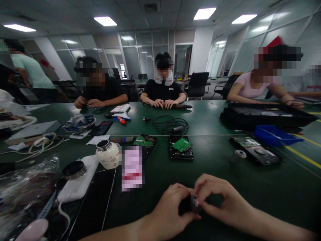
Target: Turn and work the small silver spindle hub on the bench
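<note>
- leftmost on the green table [213, 157], a clear plastic bag [30, 187] lies crumpled, with a pink rounded thing [35, 229] in front of it and a flat silver box [37, 129] behind, next to pale cables [43, 140].
- next, a round dark lid [74, 170] with a metal rim sits on a white slab [86, 174]; a black glossy panel [92, 201] lies just to the right of it.
- then a cream jar [107, 155] stands upright, open at the top, beside a pink packet [131, 167] whose print is too blurred to read.
- near the middle, the person's left hand [173, 207] curls round, thumb and fingers closed on a small dark part [194, 202], which is held between the two hands at the near side of the table; its details are blurred.
- beyond the hands, a black drive [182, 147] carries a loose-looking green board [182, 144], with a coiled black cable [173, 125] behind it.
- just right of the part, the right hand [220, 197] pinches it with thumb and fingertips.
- farther right, a small metal-topped cylinder [240, 154] stands near a second drive [259, 152]; a blue tray [276, 135] is behind.
</note>
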The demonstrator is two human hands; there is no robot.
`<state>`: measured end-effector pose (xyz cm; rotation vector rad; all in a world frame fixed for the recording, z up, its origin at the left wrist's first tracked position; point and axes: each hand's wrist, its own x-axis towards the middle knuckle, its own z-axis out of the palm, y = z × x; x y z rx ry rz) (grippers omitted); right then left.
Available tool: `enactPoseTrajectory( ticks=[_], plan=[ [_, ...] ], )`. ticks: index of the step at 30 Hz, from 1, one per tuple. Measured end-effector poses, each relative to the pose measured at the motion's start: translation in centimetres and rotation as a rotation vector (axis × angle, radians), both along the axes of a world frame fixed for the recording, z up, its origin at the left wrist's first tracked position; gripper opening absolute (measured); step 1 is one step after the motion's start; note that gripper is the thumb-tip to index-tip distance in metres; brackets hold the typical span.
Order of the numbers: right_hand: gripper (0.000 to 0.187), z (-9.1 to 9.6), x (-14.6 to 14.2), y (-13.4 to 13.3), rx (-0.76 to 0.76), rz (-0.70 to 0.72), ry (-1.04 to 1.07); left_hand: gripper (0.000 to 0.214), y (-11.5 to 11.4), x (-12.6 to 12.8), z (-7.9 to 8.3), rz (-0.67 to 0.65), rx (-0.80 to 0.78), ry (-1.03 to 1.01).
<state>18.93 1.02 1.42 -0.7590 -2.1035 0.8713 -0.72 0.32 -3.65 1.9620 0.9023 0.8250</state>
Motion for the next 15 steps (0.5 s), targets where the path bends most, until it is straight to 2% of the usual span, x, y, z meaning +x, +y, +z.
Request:
enactPoseTrajectory(
  ticks=[7,15],
  plan=[
    [0.017,0.84,0.38,-0.13,0.057,-0.007,-0.003,0.035,-0.06,-0.02,0.24,-0.014,0.015,-0.024],
    [0.018,0.41,0.57,-0.11,0.031,0.020,-0.073,0.033,0.02,-0.03,0.12,-0.006,-0.005,-0.004]
  ],
)
